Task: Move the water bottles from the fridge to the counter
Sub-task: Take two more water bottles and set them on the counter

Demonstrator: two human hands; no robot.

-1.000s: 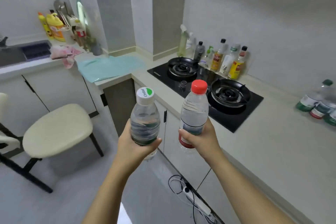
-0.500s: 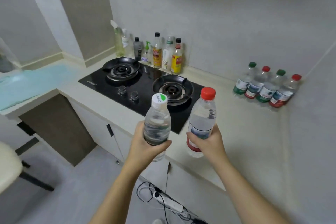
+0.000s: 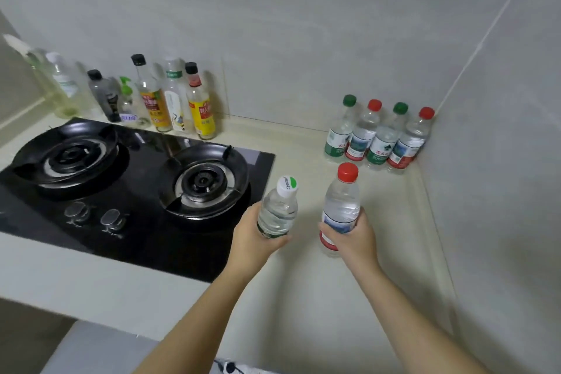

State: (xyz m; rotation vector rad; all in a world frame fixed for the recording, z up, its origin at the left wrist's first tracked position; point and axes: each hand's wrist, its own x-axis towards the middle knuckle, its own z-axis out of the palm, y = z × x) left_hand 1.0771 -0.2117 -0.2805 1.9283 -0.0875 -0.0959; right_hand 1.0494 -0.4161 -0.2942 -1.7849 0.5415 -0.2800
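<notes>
Your left hand (image 3: 250,238) is curled round the lower half of a white-capped bottle (image 3: 278,209), fingers wrapped under its body and thumb on the near side. The bottle tilts slightly to the right, its cap with a green patch pointing up and away from you. Your right hand (image 3: 353,237) grips a red-capped bottle (image 3: 341,205) round its labelled middle, and that bottle stands close to upright. Both bottles are clear and full of water. They sit side by side, near each other but apart, over the pale counter (image 3: 328,307) just to the right of the stove (image 3: 133,191). The white-capped bottle is held clear of the surface. You cannot tell whether the base of the red-capped one touches the counter or hangs just above it.

In the far right corner, against the wall (image 3: 303,24), a row of four water bottles (image 3: 362,136) stands upright on the counter, touching one another, with caps alternating green and red. They are well beyond the two you hold. Behind the black two-burner stove, a line of sauce bottles (image 3: 158,103) stands along the wall.
</notes>
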